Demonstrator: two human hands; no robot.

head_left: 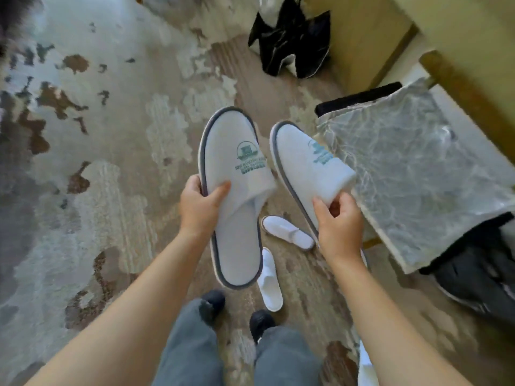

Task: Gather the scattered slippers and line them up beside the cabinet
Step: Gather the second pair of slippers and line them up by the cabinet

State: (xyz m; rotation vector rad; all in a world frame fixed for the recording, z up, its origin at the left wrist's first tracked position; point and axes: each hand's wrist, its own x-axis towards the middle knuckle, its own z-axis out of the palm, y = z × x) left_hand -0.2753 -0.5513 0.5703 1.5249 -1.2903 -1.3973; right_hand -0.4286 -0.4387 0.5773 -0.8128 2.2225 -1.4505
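I hold one white slipper with grey edging and a teal logo in each hand, both raised above the carpet. My left hand [199, 204] grips the left slipper [232, 174] at its side, toe pointing away. My right hand [338, 221] pinches the upper of the right slipper [305, 162], which tilts on its edge. Two plain white slippers lie on the carpet below: one [288, 232] between my hands, one [269, 280] by my feet. The yellow wooden cabinet [362, 37] stands at the upper right.
A black bag [289, 43] lies against the cabinet. A bin lined with a clear plastic bag [412, 174] stands at the right, with dark luggage [479, 277] below it. Patterned carpet [97, 162] spreads to the left. My dark shoes [211, 302] are at the bottom.
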